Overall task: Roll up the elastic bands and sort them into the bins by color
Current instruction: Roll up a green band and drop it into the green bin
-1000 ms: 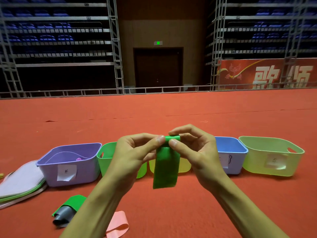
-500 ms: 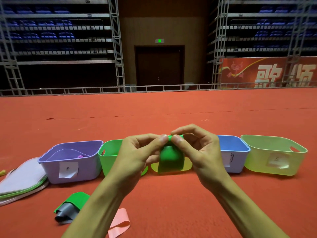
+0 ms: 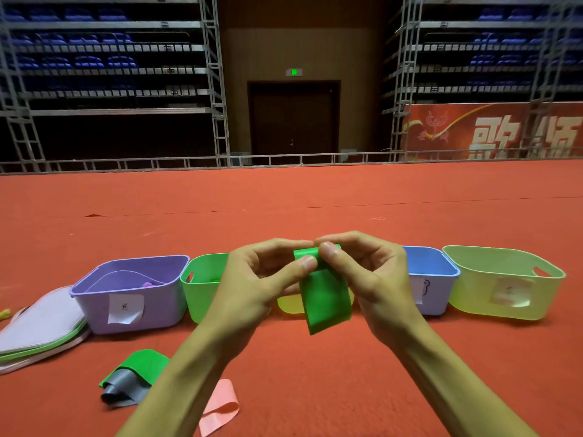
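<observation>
Location type: indoor arena or event hall. Floor: a red carpet (image 3: 284,197) runs beneath the left hand (image 3: 252,288) and the right hand (image 3: 375,279) and continues far ahead of them to a low metal rail (image 3: 284,159). Seating: tiered rows of blue seats rise behind the rail, with the left seat bank (image 3: 88,63) beyond the left hand and the right seat bank (image 3: 504,39) beyond the right hand. Structure: grey truss columns (image 3: 217,89) flank a panelled wall straight ahead of both hands. Exit: a dark door (image 3: 293,121) sits in that wall, with a lit green exit sign (image 3: 294,72) above it. Signage: a red banner (image 3: 492,130) with large pale characters hangs below the right seat bank.
</observation>
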The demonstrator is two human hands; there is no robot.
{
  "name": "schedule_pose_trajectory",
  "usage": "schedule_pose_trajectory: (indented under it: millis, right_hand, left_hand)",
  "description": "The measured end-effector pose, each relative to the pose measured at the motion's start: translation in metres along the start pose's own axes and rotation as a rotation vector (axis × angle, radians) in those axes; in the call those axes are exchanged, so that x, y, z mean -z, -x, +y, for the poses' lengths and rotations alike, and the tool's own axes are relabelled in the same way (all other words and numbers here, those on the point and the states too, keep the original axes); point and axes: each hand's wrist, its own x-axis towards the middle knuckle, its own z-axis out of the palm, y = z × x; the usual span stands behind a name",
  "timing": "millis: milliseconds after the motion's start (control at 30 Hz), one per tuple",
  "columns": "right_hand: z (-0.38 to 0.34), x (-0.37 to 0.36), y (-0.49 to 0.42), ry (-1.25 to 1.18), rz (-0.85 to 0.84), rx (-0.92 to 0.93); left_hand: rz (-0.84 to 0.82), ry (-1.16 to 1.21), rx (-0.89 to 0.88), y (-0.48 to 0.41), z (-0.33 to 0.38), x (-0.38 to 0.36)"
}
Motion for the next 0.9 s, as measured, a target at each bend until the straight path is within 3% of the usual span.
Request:
schedule_pose_trajectory:
  millis: [333, 533, 700, 900]
  right_hand:
    - [0.0051, 0.0014, 0.0000, -0.009, -0.054, -0.009]
    - [0.0056, 0.0024, -0.0030, -0.055, -0.080, -0.125]
    - [0.0080, -0.0019, 0.0010, -0.038, -0.023, -0.049]
    - [0.0086, -0.0006, 0.0028, -0.009, -0.018, 0.011]
  left_hand:
    - [0.029, -0.035, -0.019, -0.0019, 0.0023, 0.0015]
    - [0.026, -0.037, -0.033, -0.0020, -0.0009, 0.0076]
    - [0.045, -0.027, -0.034, 0.0007, -0.0025, 0.0073]
    - [0.002, 0.076, 0.092, -0.0017, 0.0021, 0.0070]
